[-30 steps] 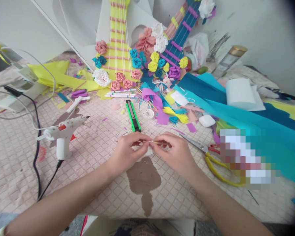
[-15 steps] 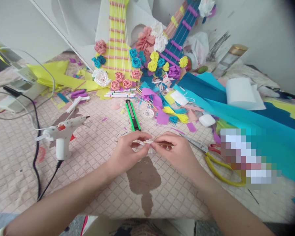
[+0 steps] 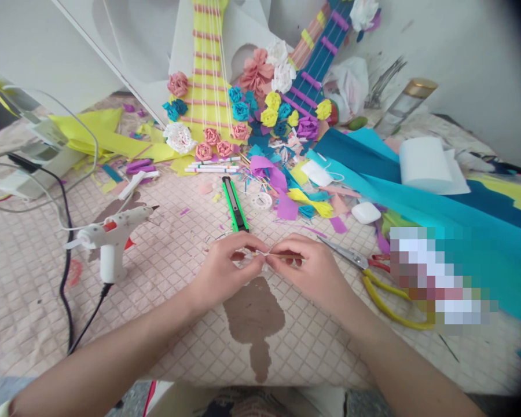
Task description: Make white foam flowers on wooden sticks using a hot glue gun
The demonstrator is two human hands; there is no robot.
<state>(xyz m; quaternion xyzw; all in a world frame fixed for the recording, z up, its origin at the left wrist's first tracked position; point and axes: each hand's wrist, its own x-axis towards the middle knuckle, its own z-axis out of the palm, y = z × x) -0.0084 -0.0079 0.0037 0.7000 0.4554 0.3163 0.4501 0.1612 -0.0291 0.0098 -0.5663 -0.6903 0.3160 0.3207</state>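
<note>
Just above the tabletop, my left hand [image 3: 232, 266] pinches a small white paper piece [image 3: 260, 253] between thumb and fingers. My right hand [image 3: 308, 266] is closed on a thin wooden stick [image 3: 286, 255], whose left end meets the white paper between both sets of fingertips. How the paper sits around the stick is partly hidden by the fingers. A green utility knife [image 3: 234, 205] lies just beyond my left hand. Scissors with yellow handles [image 3: 377, 292] rest to the right of my right hand.
A white glue gun [image 3: 113, 237] with a black cord stands at left. At the back are a yellow paper guitar [image 3: 206, 87] and a blue one [image 3: 316, 63], with crepe flowers. Paper scraps, teal paper [image 3: 417, 202] and a tissue roll [image 3: 425, 165] lie at right.
Both hands stay in nearly the same place. The fingertips have shifted slightly, and the white paper looks more drawn in and twisted at the stick's end.
</note>
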